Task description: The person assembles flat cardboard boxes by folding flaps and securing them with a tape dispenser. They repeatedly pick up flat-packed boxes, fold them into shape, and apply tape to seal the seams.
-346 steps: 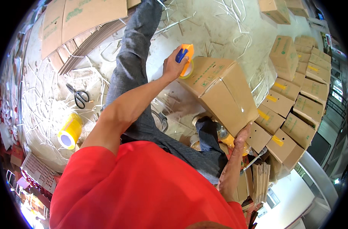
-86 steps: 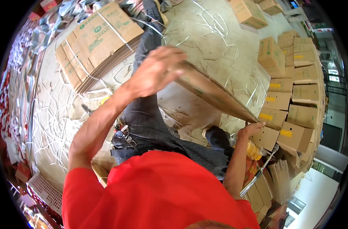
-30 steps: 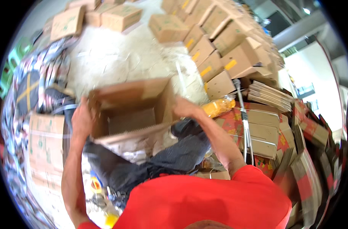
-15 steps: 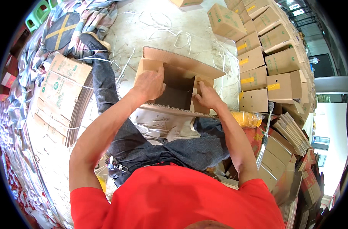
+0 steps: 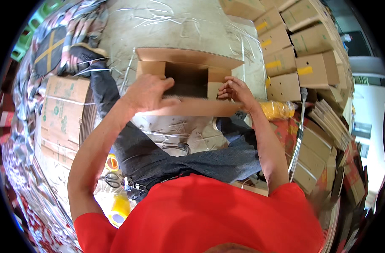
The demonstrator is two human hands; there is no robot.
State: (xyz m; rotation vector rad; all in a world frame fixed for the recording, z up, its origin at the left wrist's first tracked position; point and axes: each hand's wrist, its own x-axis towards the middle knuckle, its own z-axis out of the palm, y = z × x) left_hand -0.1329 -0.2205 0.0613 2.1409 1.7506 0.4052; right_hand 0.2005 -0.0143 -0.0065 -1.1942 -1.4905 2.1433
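Note:
A brown cardboard box (image 5: 175, 110) sits on the floor before me with its top open and its inside dark. My left hand (image 5: 148, 92) grips its near left corner, thumb along the blurred near flap and fingers over the left end flap. At the right end, my right hand (image 5: 236, 90) curls its fingers around the near right corner, beside the short end flap; its thumb is hidden. The long far flap (image 5: 188, 55) stands raised on the opposite side.
Stacked cartons (image 5: 285, 63) rise at the right, beside a yellow tape stack (image 5: 276, 110) and a metal pole (image 5: 300, 135). Flattened cardboard (image 5: 61, 118) lies bundled at left. Scissors (image 5: 112, 180) and a yellow tape roll (image 5: 120, 208) lie near my left thigh. White straps (image 5: 158, 17) litter the floor.
The near flap has swung up from hanging down outside. My left hand has shifted from the left end flap to the near left corner; the right hand's fingers have curled.

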